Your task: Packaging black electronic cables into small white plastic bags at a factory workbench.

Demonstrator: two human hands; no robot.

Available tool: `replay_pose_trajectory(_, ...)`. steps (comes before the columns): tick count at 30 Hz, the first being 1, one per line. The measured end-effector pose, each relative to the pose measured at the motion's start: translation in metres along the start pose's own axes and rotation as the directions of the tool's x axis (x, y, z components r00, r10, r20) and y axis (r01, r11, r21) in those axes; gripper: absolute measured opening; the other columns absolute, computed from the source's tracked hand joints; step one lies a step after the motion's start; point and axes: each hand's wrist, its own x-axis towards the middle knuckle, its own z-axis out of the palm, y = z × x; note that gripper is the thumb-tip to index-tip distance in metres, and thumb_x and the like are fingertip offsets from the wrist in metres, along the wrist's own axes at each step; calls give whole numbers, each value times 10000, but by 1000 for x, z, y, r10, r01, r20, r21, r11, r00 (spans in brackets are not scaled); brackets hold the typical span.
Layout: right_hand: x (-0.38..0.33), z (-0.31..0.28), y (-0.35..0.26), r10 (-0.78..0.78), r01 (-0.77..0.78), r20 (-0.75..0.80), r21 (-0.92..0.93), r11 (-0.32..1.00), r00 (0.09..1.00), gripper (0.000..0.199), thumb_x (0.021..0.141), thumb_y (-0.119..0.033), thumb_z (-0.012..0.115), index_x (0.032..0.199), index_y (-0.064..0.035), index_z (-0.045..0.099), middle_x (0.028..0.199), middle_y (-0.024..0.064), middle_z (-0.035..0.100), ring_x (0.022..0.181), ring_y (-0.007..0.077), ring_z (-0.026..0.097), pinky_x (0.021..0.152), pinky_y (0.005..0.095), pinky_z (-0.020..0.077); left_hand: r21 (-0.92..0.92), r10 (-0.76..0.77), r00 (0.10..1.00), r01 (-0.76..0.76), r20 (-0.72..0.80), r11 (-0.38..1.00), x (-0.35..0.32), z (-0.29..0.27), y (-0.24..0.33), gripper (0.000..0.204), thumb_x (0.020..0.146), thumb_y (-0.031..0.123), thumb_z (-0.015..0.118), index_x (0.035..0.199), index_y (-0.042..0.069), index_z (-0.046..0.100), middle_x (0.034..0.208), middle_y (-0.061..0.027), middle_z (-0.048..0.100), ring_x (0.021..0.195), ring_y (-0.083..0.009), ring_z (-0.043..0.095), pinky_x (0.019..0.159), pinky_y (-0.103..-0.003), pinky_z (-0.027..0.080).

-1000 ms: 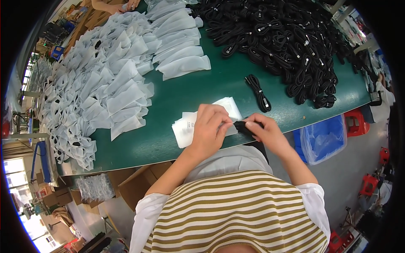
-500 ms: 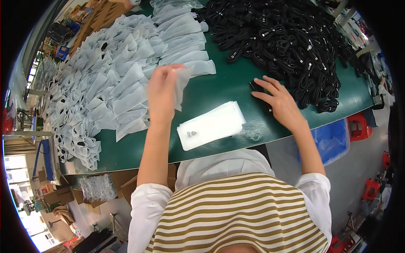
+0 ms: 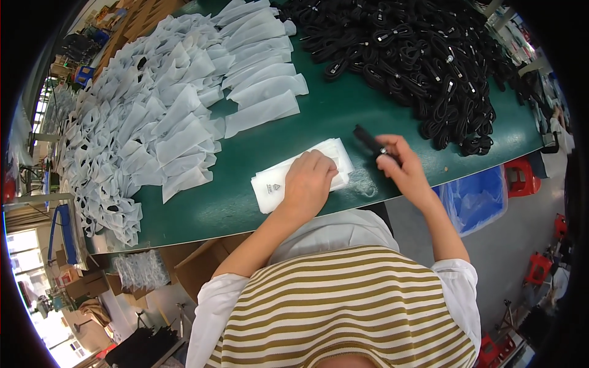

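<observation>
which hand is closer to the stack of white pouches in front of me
Left. The left hand rests on the stack of white pouches; the right hand holds a black cable bundle just beside it.

Open green lane down the table middle, hemmed on both sides.
Bare green table top (image 3: 325, 116) between white pouch heap (image 3: 165, 116) at left and black cable pile (image 3: 423, 55) at right; passable toward far edge.

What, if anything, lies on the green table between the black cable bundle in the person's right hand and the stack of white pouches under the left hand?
Nothing visible. Only bare green table separates the cable bundle in the right hand from the white pouches under the left hand.
</observation>
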Motion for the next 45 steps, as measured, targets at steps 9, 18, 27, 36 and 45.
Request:
replay_pose_trajectory(9,-11,0,-17,-369,432,233,-356,829,900,229,968,-115,588,1163,-2,630,805,56,601,748,115,583,669,267,471,-458,-272,962,255,30,852,-2,-5,-5,146,777,-20,703,886,37,626,909,-100,589,745,-299,562,698,-372,480)
replay_pose_trajectory(18,-2,15,-8,68,-77,260,23,997,963,240,943,-37,597,1178,-11,635,930,77,600,821,151,595,732,259,481,-228,65,987,-99,-149,969,6,-16,4,144,769,-36,708,851,56,632,1001,-63,587,939,-260,516,823,-343,435)
replay_pose_trajectory(27,23,63,-23,-437,432,-39,254,866,899,371,916,76,543,1270,-26,583,1149,110,538,884,178,599,789,271,495,-740,-352,918,107,-183,664,13,-57,-14,54,893,69,672,903,54,622,1081,-69,599,1041,-193,556,930,-320,443)
replay_pose_trajectory(36,171,28,-19,-459,253,-70,-756,604,886,296,944,-126,624,1233,-65,597,915,173,604,821,384,628,709,428,529,-432,-391,871,241,-299,869,56,-80,-51,170,929,102,639,1063,27,565,1116,-113,619,1052,-229,581,915,-348,455)
replay_pose_trajectory(45,143,19,1,-429,240,-213,-581,778,878,283,930,-149,652,1185,-54,574,855,139,657,716,308,653,650,382,521,-9,25,1000,-25,6,1000,1,-6,-4,218,781,75,732,963,40,618,999,-139,588,943,-336,551,798,-430,458)
